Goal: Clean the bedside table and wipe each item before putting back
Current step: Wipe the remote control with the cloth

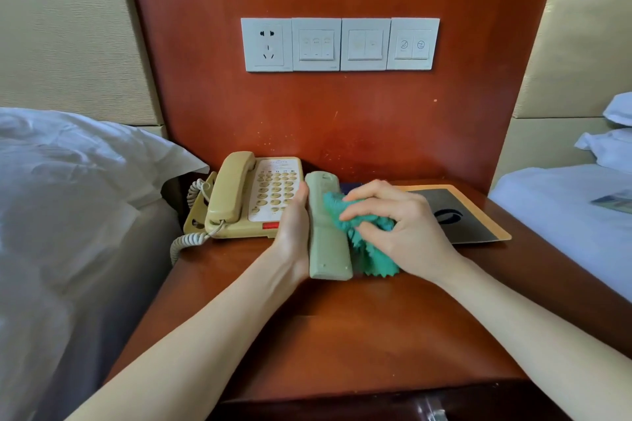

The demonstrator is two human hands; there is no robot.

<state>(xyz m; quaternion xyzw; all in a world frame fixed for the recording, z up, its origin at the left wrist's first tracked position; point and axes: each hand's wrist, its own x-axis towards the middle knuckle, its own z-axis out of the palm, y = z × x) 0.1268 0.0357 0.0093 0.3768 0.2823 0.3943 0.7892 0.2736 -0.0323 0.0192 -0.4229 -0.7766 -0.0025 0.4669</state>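
While left hand (pixel 294 232) clamps remote (pixel 327 229) above surface (pixel 342 335), right hand (pixel 400 229) pinches green cloth (pixel 362 243) against remote's right edge. Remote apparently back-up, buttons unseen. Phone (pixel 253 196) just left; dark folder (pixel 468 219) behind.

No wording can be read: print on the telephone (pixel 263 196) faceplate and icons on the wall switches (pixel 364 44) are too blurred; the dark card (pixel 458 215) shows only a swirl logo

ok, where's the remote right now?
Centre of the head view: the remote is held upright-ish in the left hand, just right of the telephone, with the right hand pressing the green cloth against it.
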